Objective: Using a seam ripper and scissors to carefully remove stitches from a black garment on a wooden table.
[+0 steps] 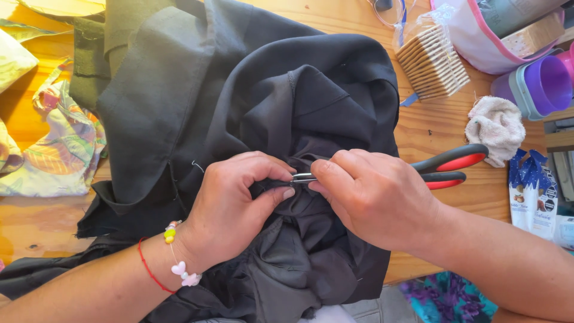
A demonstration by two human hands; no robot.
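A heap of black cloth [251, 119] covers the middle of the frame on a wooden table [36, 221], bunched into folds toward the lower centre. The left hand [230, 206] sits just left of centre, closed, its thumb and fingers pinching a fold of the cloth; a red string and a beaded bracelet [179, 263] circle its wrist. The right hand [373, 194] lies just right of centre, also closed, pinching a small metal tool [302, 177] whose thin tips point left and meet the cloth right by the left thumb. What kind of tool it is cannot be told, as the hand hides most of it. The two hands nearly touch at the tool. Just behind the right hand, at centre right, the red and black handles of scissors [451, 164] rest on the table at the cloth's edge. Farther right lies a crumpled white rag [496, 125]. In the upper right are a bagged stack of tan square pieces [433, 60], a pink-trimmed pouch [478, 42] and a purple cup [547, 84]. Patterned fabric [54, 149] lies at the left edge.
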